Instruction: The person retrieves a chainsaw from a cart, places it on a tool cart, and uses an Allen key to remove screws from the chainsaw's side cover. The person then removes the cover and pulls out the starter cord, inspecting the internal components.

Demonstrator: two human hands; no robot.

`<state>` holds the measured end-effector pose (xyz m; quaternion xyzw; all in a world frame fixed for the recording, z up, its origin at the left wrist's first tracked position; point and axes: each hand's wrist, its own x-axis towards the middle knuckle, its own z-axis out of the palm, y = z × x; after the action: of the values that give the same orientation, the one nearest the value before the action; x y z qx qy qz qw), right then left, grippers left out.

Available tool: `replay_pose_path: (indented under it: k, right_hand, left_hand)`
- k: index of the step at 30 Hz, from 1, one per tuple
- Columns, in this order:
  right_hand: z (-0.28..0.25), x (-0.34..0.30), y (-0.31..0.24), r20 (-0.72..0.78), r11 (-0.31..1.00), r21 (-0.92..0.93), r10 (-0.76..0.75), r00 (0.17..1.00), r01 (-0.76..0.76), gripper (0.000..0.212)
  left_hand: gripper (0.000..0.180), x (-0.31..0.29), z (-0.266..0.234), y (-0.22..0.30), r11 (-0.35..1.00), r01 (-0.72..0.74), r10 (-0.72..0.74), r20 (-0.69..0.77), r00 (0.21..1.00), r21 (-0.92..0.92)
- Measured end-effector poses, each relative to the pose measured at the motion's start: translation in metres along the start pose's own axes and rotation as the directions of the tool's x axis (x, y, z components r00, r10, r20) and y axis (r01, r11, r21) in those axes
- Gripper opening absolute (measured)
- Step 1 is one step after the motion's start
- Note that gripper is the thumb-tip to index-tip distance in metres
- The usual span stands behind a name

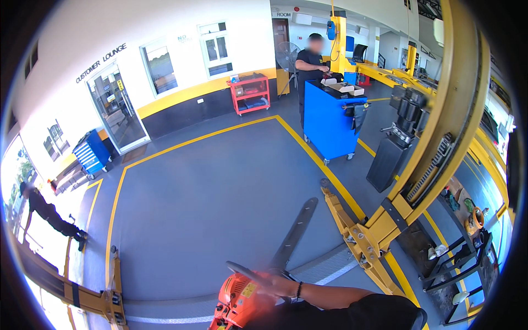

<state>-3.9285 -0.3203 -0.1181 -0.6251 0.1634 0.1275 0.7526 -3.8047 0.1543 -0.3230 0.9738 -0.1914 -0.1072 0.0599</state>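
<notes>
An orange chainsaw (235, 294) is at the lower middle, close to me. Its long dark guide bar (296, 234) points away and slightly right over the grey floor. My right arm, in a black sleeve with a dark bead bracelet (299, 290) at the wrist, reaches in from the lower right. At the top of the saw, beside the dark front guard (245, 271), my right hand (278, 286) looks closed round the front handle; its fingers are partly blurred. My left hand is out of sight, and the saw's rear end is cut off below.
Yellow lift posts with arms (352, 234) stand right and lower left (104, 300). A person (311, 63) works behind a blue cabinet (331, 121); another person (49, 212) is far left. A red cart (250, 94), a blue tool chest (92, 154) and a black metal stand (456, 275) are around.
</notes>
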Motion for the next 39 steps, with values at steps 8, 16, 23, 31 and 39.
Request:
replay_pose_path:
  k: [8, 16, 23, 31, 39]
  right_hand:
    - [-0.004, 0.197, -0.123, -0.069, 0.998, -0.013, -0.067, 0.995, 0.066, 0.028]
    - [-0.033, 0.384, -0.203, -0.143, 0.967, 0.255, 0.026, 0.989, 0.011, 0.049]
    - [-0.062, 0.615, -0.341, -0.156, 0.999, 0.042, -0.027, 0.987, 0.034, 0.085]
    - [-0.039, 0.859, -0.511, 0.085, 0.944, -0.329, 0.005, 0.996, 0.023, 0.033]
    - [0.009, 1.125, -0.578, 0.084, 0.938, -0.282, -0.183, 0.979, 0.2, 0.027]
  left_hand:
    - [0.039, 0.266, -0.099, -0.045, 0.643, 0.265, -0.365, 0.016, 0.931, -0.718]
    - [0.036, 0.546, -0.22, -0.093, 0.922, -0.286, 0.198, -0.318, 0.927, -0.261]
    - [0.058, 0.778, -0.219, -0.166, 0.933, -0.216, 0.273, -0.172, 0.947, 0.289]
    - [0.037, 0.862, -0.21, -0.223, 0.87, -0.131, 0.297, -0.293, 0.909, 0.475]
    - [0.082, 1.132, -0.324, -0.391, 0.458, 0.196, -0.433, -0.025, 0.901, -0.867]
